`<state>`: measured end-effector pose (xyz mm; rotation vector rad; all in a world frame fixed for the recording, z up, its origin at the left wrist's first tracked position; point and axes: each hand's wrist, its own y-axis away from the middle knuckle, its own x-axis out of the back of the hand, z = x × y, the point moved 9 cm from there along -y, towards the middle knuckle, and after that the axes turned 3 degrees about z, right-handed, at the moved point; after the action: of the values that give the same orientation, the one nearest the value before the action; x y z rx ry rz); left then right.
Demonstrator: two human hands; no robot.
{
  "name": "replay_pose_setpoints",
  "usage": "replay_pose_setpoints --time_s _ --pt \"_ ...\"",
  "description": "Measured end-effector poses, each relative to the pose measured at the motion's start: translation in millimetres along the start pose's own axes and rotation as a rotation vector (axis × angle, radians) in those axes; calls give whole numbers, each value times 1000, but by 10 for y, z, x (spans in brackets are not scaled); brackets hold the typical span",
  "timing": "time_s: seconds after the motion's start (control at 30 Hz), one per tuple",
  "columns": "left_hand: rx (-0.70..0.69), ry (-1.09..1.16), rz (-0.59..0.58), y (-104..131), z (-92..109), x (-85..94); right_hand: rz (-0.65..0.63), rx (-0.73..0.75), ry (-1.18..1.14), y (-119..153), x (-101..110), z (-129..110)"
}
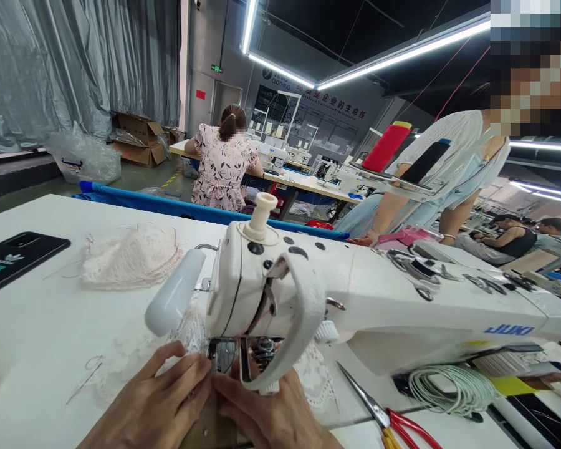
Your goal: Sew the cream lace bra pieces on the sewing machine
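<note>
A white sewing machine [369,287] stretches from the centre to the right. Beneath its needle end lies white lace [194,327], with more lace to the right of the head. Just left of the needle area, my left hand [163,393] presses bent fingers together on the lace edge. On the other side, my right hand [271,405] reaches under the curved white guard [308,312], its fingers pinched close to the needle area; the guard partly hides it. The fabric between the fingertips is mostly hidden.
A pale lace cup piece [133,255] and a black phone [21,259] lie on the table [37,355] at left. Red-handled scissors [383,411] and a coiled pale cord [451,386] are at right. A person [430,168] stands behind the machine; another sits farther back.
</note>
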<state>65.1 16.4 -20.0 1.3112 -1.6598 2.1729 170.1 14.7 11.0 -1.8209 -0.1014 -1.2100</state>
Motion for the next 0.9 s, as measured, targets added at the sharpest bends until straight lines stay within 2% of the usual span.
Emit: replay_pose_setpoints --time_s 0.2,0.4,0.9 --pt "-25 -35 4 -25 14 5 -37 28 -6 40 -96 9" --pt "-33 -42 15 -16 27 33 -139 5 28 59 -208 39" --pt "-86 -101 -37 3 100 46 -47 45 43 92 -182 23"
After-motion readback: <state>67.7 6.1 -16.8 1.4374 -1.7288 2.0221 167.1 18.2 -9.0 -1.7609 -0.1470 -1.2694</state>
